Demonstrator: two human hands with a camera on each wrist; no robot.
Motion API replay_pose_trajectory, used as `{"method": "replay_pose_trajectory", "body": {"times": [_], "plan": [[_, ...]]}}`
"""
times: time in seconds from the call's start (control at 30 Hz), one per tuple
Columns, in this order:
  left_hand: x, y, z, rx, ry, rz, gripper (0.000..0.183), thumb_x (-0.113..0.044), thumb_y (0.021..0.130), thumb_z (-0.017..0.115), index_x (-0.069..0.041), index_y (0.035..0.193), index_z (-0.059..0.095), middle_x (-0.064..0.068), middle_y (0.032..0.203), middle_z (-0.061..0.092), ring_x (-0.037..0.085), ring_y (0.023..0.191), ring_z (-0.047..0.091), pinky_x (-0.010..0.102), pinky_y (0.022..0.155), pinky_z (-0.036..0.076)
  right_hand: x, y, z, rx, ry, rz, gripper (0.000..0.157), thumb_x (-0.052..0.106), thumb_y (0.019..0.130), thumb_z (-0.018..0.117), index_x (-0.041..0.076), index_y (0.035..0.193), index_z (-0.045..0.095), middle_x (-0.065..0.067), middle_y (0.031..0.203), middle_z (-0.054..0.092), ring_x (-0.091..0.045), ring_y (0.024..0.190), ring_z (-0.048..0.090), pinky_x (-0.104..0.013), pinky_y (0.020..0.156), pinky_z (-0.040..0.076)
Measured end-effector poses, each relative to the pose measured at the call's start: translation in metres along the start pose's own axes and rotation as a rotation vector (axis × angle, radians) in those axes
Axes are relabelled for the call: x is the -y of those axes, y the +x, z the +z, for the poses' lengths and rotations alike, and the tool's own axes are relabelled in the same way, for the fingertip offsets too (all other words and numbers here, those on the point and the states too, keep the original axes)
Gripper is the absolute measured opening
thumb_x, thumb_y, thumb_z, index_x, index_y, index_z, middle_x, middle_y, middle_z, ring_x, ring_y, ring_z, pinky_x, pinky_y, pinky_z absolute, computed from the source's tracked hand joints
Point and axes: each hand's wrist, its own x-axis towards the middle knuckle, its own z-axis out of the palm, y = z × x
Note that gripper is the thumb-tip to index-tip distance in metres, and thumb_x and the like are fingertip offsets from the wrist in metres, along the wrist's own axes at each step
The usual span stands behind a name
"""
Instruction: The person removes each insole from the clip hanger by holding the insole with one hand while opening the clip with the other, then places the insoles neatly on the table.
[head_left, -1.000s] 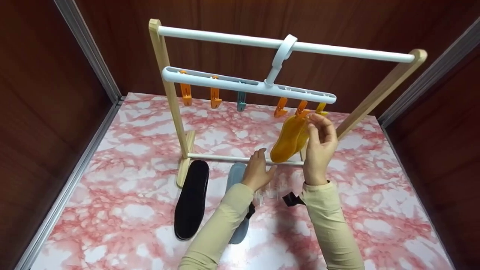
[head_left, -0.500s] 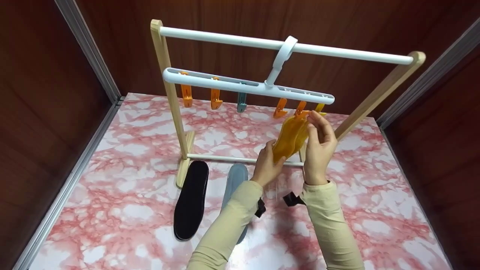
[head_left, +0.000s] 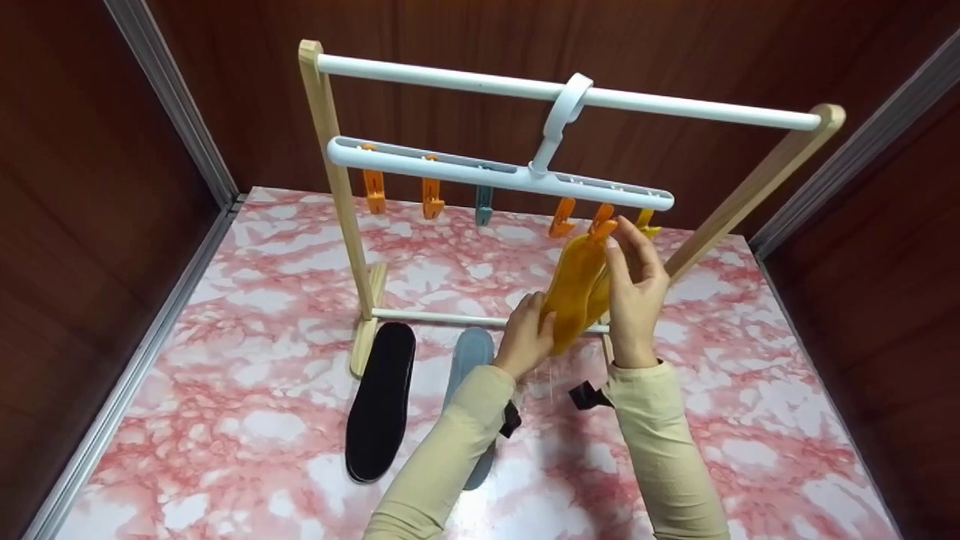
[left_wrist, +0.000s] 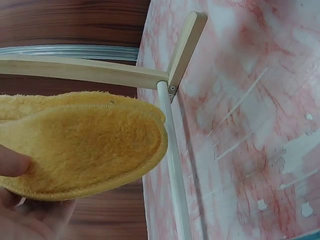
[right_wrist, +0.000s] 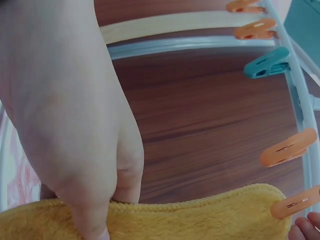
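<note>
A pair of yellow fuzzy insoles (head_left: 577, 281) hangs under an orange clothespin (head_left: 602, 225) on the white hanger (head_left: 495, 174). My left hand (head_left: 523, 336) grips their lower part, thumb on the near face, as the left wrist view shows around the fuzzy insole (left_wrist: 95, 150). At the top, my right hand (head_left: 637, 289) has its thumb and fingertips at the orange clothespin. In the right wrist view the left hand (right_wrist: 75, 110) fills the left side, and fingertips (right_wrist: 302, 227) of my right hand show beside the clothespin (right_wrist: 295, 202).
The hanger hooks over a rack's white top rail (head_left: 465, 80); further orange, teal (head_left: 484, 204) and yellow clothespins hang from it. A black insole (head_left: 381, 401) and a grey-blue insole (head_left: 471, 360) lie on the marbled red-and-white surface (head_left: 255, 420). Dark wood walls (head_left: 82, 225) surround it.
My left hand has risen from over the grey-blue insole to the yellow insoles and grips them, and their lower end now hangs lower. My right hand has stayed at the clothespin, shifting slightly.
</note>
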Motion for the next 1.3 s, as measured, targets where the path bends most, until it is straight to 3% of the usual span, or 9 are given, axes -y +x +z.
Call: {"method": "replay_pose_trajectory", "body": {"times": [0.23, 0.37, 0.57, 0.8, 1.3], "plan": [[-0.002, -0.005, -0.001, 0.059, -0.038, -0.023, 0.014, -0.005, 0.095, 0.052, 0.003, 0.106, 0.052, 0.018, 0.091, 0.065, 0.030, 0.087, 0.065, 0.039, 0.079, 0.052, 0.001, 0.003, 0.001, 0.038, 0.003, 0.082, 0.036, 0.009, 0.095, 0.056, -0.005, 0.129, 0.055, -0.013, 0.126, 0.060, -0.018, 0.115, 0.055, -0.030, 0.104, 0.041], [-0.003, -0.008, -0.001, 0.065, -0.083, -0.041, 0.018, -0.011, 0.095, 0.055, 0.000, 0.109, 0.052, 0.017, 0.093, 0.067, 0.029, 0.087, 0.066, 0.038, 0.077, 0.053, 0.001, 0.004, 0.001, 0.049, 0.032, 0.108, 0.035, 0.008, 0.095, 0.056, -0.005, 0.127, 0.056, -0.010, 0.122, 0.061, -0.018, 0.113, 0.055, -0.028, 0.102, 0.041], [-0.012, -0.005, -0.005, 0.034, -0.154, -0.038, 0.022, -0.020, 0.095, 0.057, -0.002, 0.108, 0.053, 0.014, 0.090, 0.068, 0.024, 0.080, 0.065, 0.033, 0.071, 0.051, 0.001, 0.003, 0.001, 0.061, 0.116, 0.111, 0.025, 0.006, 0.093, 0.057, -0.003, 0.117, 0.060, -0.004, 0.108, 0.063, -0.018, 0.103, 0.056, -0.026, 0.095, 0.042], [-0.022, -0.003, -0.010, 0.021, -0.182, -0.022, 0.019, -0.021, 0.097, 0.055, -0.003, 0.103, 0.052, 0.009, 0.079, 0.060, 0.018, 0.071, 0.055, 0.025, 0.064, 0.043, 0.003, 0.001, 0.001, 0.081, 0.126, 0.110, 0.020, 0.006, 0.093, 0.057, 0.001, 0.111, 0.060, -0.004, 0.100, 0.063, -0.016, 0.096, 0.057, -0.026, 0.090, 0.043], [-0.019, -0.011, -0.017, 0.036, -0.148, 0.014, 0.020, -0.021, 0.099, 0.053, -0.005, 0.112, 0.054, 0.011, 0.087, 0.066, 0.022, 0.076, 0.062, 0.032, 0.069, 0.050, 0.004, 0.001, 0.001, 0.103, 0.147, 0.070, 0.011, 0.003, 0.094, 0.054, 0.004, 0.103, 0.059, -0.003, 0.098, 0.061, -0.015, 0.094, 0.055, -0.026, 0.088, 0.043]]}}
